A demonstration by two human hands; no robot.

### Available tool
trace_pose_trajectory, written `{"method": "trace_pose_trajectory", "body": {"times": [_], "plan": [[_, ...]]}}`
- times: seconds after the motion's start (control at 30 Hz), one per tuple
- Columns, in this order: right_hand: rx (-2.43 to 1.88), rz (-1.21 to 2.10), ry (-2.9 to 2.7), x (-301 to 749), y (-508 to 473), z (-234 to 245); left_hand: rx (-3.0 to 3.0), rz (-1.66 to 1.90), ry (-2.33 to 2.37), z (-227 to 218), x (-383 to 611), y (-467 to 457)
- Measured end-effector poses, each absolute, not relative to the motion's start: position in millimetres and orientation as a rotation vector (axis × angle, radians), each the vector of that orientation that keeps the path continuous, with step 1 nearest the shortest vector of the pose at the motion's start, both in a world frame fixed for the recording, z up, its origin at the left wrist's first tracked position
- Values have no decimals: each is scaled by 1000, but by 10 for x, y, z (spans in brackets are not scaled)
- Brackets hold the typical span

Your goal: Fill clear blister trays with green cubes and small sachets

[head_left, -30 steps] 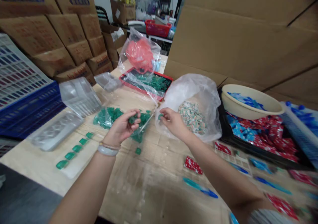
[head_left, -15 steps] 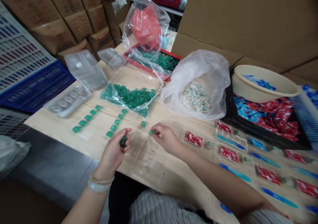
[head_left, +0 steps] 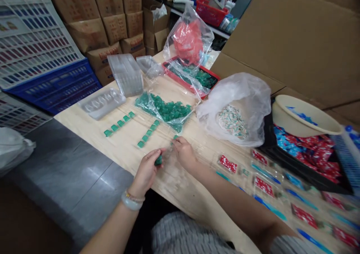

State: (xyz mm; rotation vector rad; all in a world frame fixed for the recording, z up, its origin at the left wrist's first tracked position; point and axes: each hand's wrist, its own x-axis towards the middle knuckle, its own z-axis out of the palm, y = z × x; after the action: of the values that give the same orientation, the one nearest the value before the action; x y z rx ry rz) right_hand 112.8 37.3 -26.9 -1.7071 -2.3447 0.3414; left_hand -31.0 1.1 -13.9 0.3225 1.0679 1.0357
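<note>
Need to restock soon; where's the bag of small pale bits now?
In the head view, the bag of small pale bits lies right of centre, beyond the right hand, between the heap of green pieces and the black tray.

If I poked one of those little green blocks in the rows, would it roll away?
Probably not: the green blocks look squarish, so one would likely slide instead. It's probably light too, since it's small, like the green piece the right hand seems to pinch.

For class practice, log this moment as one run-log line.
left hand: at least one green piece held; right hand: at another green piece; table: two rows of green pieces
</note>
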Motion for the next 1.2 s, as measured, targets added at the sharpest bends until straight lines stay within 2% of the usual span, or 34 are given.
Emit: {"method": "trace_pose_trajectory", "body": {"times": [0.1,0.23,0.37,0.47,0.6,0.73,0.9,1.03,1.13,1.2], "plan": [[-1690,234,-2407,1132,345,-303,233,1041,1016,-119,-358,27],[-1712,244,-2324,1127,266,-47,194,1015,912,-54,-411,33],[-1481,616,-2079,1081,177,200,323,989,901,36,-356,39],[-1430,967,-1805,1058,195,146,514,1009,949,79,-264,63],[-1415,1197,-1562,1106,262,1,717,1039,1072,88,-192,109],[-1383,1138,-1673,1196,286,88,689,979,1054,135,-230,150],[-1265,892,-2066,1289,395,378,598,706,909,247,-329,244],[-1180,906,-2216,1377,572,549,651,513,844,364,-350,382],[-1119,924,-2295,1402,675,650,754,463,897,425,-325,518],[-1177,815,-2344,1369,708,696,910,500,943,448,-295,623]]}}
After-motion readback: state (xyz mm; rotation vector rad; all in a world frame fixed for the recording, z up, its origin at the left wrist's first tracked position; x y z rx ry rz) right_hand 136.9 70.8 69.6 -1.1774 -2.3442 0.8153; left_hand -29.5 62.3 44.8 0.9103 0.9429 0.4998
